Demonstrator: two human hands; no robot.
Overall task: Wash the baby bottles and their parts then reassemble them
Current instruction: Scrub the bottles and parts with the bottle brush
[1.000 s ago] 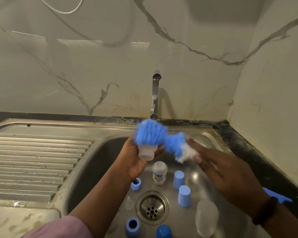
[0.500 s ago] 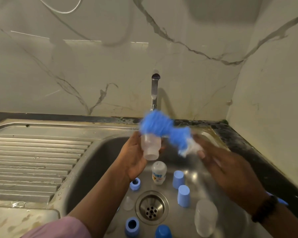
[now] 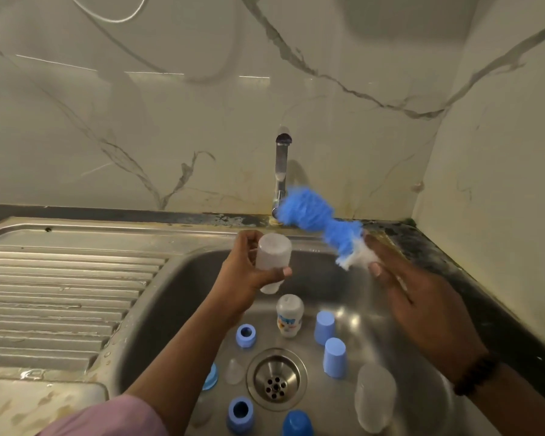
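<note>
My left hand grips a clear baby bottle upside down over the steel sink. To its right my right hand holds a blue and white bottle brush, whose bristle head is blurred and clear of the bottle. On the sink floor stand a printed bottle, two blue caps, blue screw rings, a clear teat, a blue cap and another clear bottle.
The tap rises behind the sink with no water running. A ribbed steel drainboard lies to the left, wet at its front. The drain is in the sink's middle. A dark counter edge and marble wall close the right side.
The brush has come out of the bottle and moved up and to the right. My left hand has lifted the bottle and shifted it slightly left, its base now plainly showing.
</note>
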